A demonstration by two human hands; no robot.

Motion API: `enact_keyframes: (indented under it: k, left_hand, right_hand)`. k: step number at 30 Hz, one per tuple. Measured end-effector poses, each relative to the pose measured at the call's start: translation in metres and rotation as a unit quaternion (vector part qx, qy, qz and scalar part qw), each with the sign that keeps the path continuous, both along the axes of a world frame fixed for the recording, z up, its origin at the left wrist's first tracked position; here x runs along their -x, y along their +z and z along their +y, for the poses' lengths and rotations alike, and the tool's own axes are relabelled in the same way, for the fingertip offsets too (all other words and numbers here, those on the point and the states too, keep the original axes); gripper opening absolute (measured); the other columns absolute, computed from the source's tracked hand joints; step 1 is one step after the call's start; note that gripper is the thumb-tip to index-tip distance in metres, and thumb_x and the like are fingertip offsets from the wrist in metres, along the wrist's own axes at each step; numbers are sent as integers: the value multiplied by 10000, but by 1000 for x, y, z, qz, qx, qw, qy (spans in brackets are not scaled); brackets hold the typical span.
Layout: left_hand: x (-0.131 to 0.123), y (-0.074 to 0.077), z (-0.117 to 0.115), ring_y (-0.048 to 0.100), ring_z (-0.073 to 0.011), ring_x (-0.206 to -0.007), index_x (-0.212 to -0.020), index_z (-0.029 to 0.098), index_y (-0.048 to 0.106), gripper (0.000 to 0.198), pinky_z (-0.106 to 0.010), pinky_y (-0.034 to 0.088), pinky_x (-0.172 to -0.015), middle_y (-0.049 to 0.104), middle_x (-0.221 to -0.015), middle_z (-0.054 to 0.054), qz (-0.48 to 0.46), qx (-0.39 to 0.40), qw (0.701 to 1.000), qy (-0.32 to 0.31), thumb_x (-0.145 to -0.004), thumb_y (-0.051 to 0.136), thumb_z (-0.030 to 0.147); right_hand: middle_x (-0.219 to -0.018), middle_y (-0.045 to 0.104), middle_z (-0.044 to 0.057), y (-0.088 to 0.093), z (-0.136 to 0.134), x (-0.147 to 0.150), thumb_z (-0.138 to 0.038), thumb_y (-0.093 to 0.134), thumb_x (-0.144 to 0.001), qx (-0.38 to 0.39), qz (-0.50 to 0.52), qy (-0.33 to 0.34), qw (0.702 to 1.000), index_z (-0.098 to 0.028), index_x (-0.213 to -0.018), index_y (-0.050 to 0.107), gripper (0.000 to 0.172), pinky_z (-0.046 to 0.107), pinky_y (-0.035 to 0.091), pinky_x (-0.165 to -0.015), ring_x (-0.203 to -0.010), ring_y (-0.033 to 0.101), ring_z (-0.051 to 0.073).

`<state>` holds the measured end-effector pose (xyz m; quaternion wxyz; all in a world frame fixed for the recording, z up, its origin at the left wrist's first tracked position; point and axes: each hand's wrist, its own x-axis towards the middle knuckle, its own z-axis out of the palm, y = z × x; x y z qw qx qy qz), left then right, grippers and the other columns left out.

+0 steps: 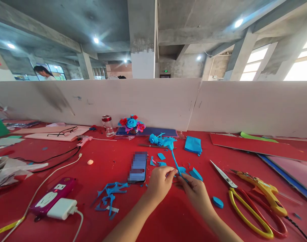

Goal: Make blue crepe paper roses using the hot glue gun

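A blue paper flower (169,144) on a thin blue-wrapped stem (175,160) tilts up and away from me over the red table. My right hand (195,190) grips the lower stem between thumb and fingers. Beside it, my left hand (159,183) is closed in a pinch at the same stem; exactly what lies between its fingertips is hidden. Cut blue paper petals (195,174) lie just beyond my hands. More finished blue flowers (155,139) rest behind the held one, near a stack of blue paper squares (193,144).
Right: scissors (250,211) and a yellow glue gun (265,190). Left: a phone (137,168), blue paper scraps (110,198), and a purple power strip (53,196) with cables. Behind: a glass bottle (108,127), a paper bouquet (131,124) and a white partition (133,101). A person (44,72) is beyond.
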<state>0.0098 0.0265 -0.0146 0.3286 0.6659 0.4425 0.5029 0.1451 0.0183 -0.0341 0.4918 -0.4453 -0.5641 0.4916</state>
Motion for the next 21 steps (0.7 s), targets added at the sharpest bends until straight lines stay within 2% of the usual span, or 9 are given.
enact_keyframes:
  k: [6, 8, 10, 12, 13, 14, 15, 18, 21]
  left_hand:
    - [4, 3, 0, 358, -120, -478, -534, 206, 483, 385, -239, 263, -498, 418, -500, 32, -135, 5, 986, 101, -824, 491, 459]
    - [4, 9, -4, 333, -110, -458, -494, 205, 452, 432, -238, 259, -476, 371, -479, 42, -175, 51, 981, 60, -793, 514, 511]
    - [5, 16, -11, 423, -117, -482, -474, 202, 507, 438, -234, 325, -499, 438, -488, 26, -152, 136, 969, -140, -726, 574, 553]
    - [6, 19, -15, 565, -173, -630, -656, 182, 665, 389, -260, 416, -583, 601, -669, -20, -42, 266, 825, -497, -609, 673, 569]
    - [6, 19, -15, 595, -197, -689, -773, 173, 693, 452, -274, 442, -606, 632, -766, -30, 23, 319, 720, -616, -504, 758, 530]
    - [7, 17, -13, 598, -189, -680, -822, 172, 695, 498, -270, 448, -601, 640, -780, -23, 40, 344, 690, -636, -466, 786, 507]
    - [9, 15, -10, 590, -167, -652, -821, 169, 697, 474, -252, 437, -581, 640, -757, -16, 44, 348, 717, -602, -502, 769, 512]
    - [12, 7, 4, 461, -86, -476, -551, 147, 631, 459, -210, 371, -512, 518, -503, 22, -81, 249, 929, -261, -676, 612, 588]
    - [13, 7, 11, 540, -104, -629, -759, 167, 674, 373, -213, 402, -628, 619, -674, -3, -181, 189, 958, -116, -707, 622, 532]
  right_hand:
    - [-671, 655, 55, 6, 4, -6, -564, 692, -606, 34, 41, -18, 998, -169, -708, 681, 408, 358, 529, -668, -657, 626, 211]
    - [-695, 668, 64, 8, 4, -7, -567, 697, -597, 41, 52, -27, 997, -165, -736, 684, 425, 353, 523, -657, -657, 627, 212]
    - [-726, 679, 69, 8, 4, -8, -571, 693, -599, 45, 63, -34, 996, -165, -775, 682, 443, 345, 518, -646, -653, 629, 207]
    - [-712, 679, 60, 8, 3, -8, -579, 684, -605, 53, 68, -35, 996, -163, -795, 671, 457, 327, 509, -605, -598, 618, 184]
    - [-695, 675, 51, 7, 4, -8, -576, 680, -611, 54, 68, -34, 996, -162, -795, 665, 453, 312, 499, -579, -560, 603, 166]
    - [-675, 669, 42, 7, 4, -9, -570, 677, -621, 53, 67, -30, 996, -160, -785, 661, 441, 297, 487, -555, -528, 586, 150]
    - [-654, 660, 33, 6, 4, -9, -561, 673, -633, 50, 67, -25, 996, -158, -765, 658, 425, 282, 473, -536, -504, 569, 136]
    - [-621, 638, 19, 6, 4, -8, -536, 667, -660, 45, 70, -3, 996, -149, -679, 651, 388, 248, 438, -518, -482, 540, 106]
    - [-605, 629, 18, 7, 3, -7, -528, 670, -666, 68, 80, 27, 994, -140, -631, 647, 390, 226, 409, -506, -464, 523, 85]
